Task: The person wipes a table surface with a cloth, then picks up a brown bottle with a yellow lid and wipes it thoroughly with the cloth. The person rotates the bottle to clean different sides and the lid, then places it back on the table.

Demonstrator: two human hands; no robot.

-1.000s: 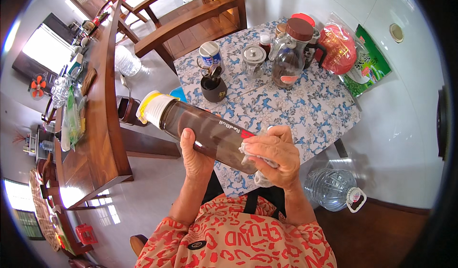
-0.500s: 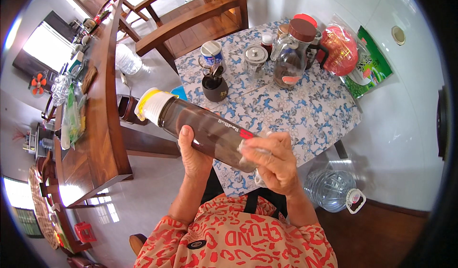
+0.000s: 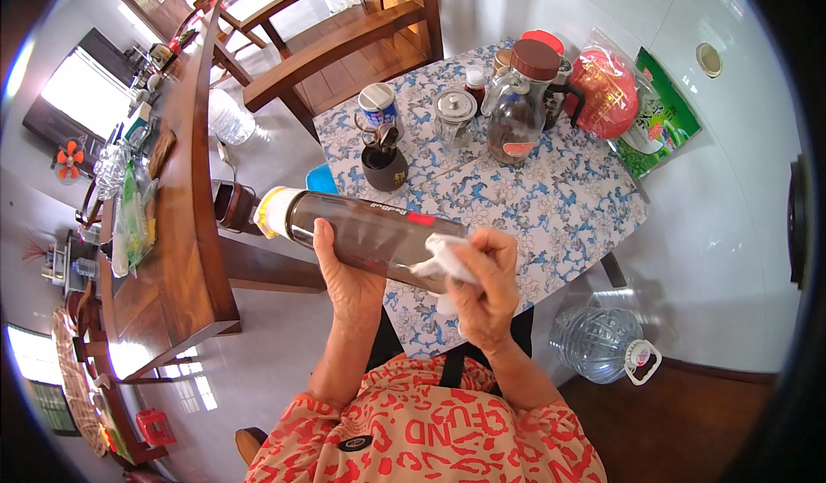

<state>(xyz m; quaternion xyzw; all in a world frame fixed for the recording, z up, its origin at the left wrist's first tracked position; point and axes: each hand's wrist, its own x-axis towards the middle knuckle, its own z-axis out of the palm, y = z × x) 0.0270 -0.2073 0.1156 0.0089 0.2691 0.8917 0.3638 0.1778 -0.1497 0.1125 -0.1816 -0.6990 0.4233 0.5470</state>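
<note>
Lying across in front of me is a dark translucent drinking bottle (image 3: 361, 235) with a white and yellow cap at its left end. My left hand (image 3: 351, 278) is wrapped round it from below, the thumb against its near side. In my right hand (image 3: 487, 292) is a crumpled white tissue (image 3: 447, 259), pinched between the fingers and pressed on the bottle near its right end. The far side of the bottle and some of my left fingers are hidden. Both hands are over the near part of the table.
The table (image 3: 447, 216) has a blue floral cover. On it stand a dark pot with utensils (image 3: 384, 166), a blue and white can (image 3: 379, 104), a small glass jar (image 3: 454, 117), a brown-lidded pitcher (image 3: 520, 109) and a red round package (image 3: 607, 94). A large water bottle (image 3: 598, 344) lies at right.
The bottle has turned closer to level, its capped end lower. My right hand has shifted slightly left and down, and the tissue now shows more. The view has shifted a little.
</note>
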